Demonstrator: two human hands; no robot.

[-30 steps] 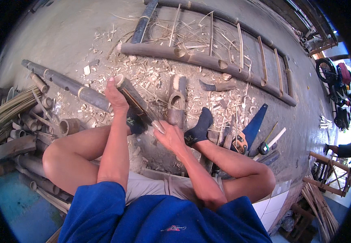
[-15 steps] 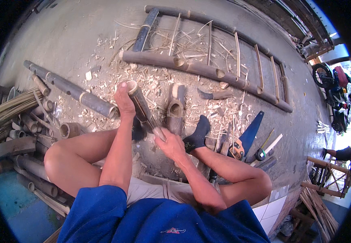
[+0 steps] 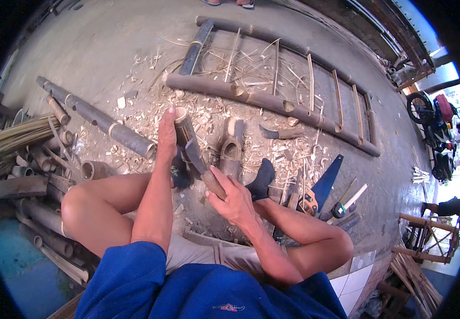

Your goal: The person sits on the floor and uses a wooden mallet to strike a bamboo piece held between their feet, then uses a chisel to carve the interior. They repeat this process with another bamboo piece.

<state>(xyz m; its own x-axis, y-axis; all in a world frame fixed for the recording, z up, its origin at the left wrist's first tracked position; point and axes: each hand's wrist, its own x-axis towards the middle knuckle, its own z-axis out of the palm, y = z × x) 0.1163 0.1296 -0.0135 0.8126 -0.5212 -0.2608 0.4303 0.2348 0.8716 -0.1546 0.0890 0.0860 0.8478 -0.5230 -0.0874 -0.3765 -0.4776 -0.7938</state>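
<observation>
My left hand is wrapped round the far end of a short dark bamboo piece, with its fingers partly hidden. The pale cut end of the bamboo points away from me. In my right hand is the wooden handle of a machete, gripped tightly. The dark blade of the machete lies along the side of the bamboo piece, pointing away and left. Just right of them a thicker bamboo section with a scooped opening stands between my feet.
A bamboo ladder-like frame lies beyond. A curved knife, a blue handsaw and a tape measure are at right. A long bamboo pole and stacked bamboo lie left, amid shavings. Someone's feet show at the top.
My right hand has come nearer to me and right, drawing the machete back along the bamboo so its handle and blade show more. A person's feet have appeared at the top edge.
</observation>
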